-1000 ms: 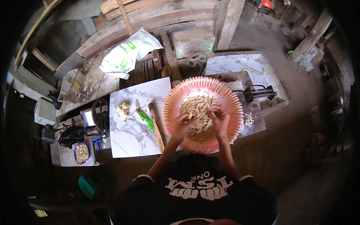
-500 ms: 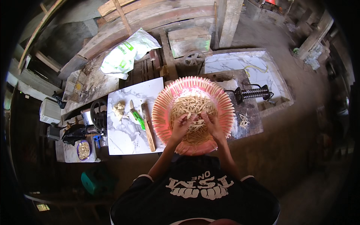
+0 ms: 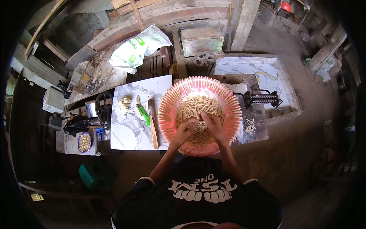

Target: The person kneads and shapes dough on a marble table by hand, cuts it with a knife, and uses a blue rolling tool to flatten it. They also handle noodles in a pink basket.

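Observation:
A wide pink basin stands before me, heaped with pale dough strips. Many more strips lie side by side around its sloping rim like rays. Over the heap, my left hand has its fingers bent and drawn together. Close by on the right, my right hand reaches in, thumb and fingers pinched near the left fingertips. What the fingertips hold is too small to make out against the strips. Left of the basin, a green-handled knife and a wooden stick lie on a marble-patterned board.
A dough lump rests on the board. Right of the basin sits a crank-handled roller, with loose strips nearby. A white-green sack lies behind. Far left are a purple-rimmed bowl and a black handwheel.
The view has swung slightly, so the surroundings sit a little further right. Both hands stay over the heap; the fingertips have drawn slightly apart.

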A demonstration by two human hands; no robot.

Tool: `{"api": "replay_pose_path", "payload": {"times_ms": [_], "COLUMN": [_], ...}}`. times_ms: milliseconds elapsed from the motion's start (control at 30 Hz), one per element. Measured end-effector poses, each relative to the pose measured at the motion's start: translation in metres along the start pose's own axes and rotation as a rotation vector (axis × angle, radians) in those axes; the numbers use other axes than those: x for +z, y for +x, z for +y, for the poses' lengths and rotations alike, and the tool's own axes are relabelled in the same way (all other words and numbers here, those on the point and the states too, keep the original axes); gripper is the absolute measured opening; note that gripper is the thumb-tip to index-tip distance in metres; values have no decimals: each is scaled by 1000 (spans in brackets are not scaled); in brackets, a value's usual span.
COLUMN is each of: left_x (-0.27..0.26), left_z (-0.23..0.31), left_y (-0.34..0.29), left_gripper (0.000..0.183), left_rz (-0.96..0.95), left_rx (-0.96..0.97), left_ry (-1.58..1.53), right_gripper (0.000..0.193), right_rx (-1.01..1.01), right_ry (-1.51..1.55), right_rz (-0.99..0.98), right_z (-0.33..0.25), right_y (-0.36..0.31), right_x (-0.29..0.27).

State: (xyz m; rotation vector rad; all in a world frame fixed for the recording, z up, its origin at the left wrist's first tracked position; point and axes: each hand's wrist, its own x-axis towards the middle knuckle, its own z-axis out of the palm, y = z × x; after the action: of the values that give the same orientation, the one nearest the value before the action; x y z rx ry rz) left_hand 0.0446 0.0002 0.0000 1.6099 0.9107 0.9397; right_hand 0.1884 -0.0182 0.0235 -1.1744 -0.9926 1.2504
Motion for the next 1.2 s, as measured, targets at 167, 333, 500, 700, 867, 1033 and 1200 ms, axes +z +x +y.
{"api": "replay_pose_path", "payload": {"times_ms": [167,333,500,700,867,1033,1200], "left_x": [5,14,20,12,15,25,-2], "left_z": [21,3,5,6,-3,9,-1], "left_y": [1,4,9,15,24,13,-11], "left_gripper": [19,16,15,11,12,18,17], "left_rz": [-24,226,289,631,404,173,401], "left_rx": [18,-63,2,116,95,-105,-125], "left_ry": [61,-276,-434,-720,-383,-22,-113], "right_gripper": [13,11,12,7,11,18,16], "right_rx": [-162,-494,-327,-317,-375,-574,-417], "right_ry": [-36,-461,-136,234,-397,-796,-519], "right_rz": [46,68,128,429,373,346,125], "right_z": [27,27,27,11,6,12,21], "right_y": [9,13,5,9,5,3,2], "right_x": [-4,-7,-9,-24,-39,-25,8]}}
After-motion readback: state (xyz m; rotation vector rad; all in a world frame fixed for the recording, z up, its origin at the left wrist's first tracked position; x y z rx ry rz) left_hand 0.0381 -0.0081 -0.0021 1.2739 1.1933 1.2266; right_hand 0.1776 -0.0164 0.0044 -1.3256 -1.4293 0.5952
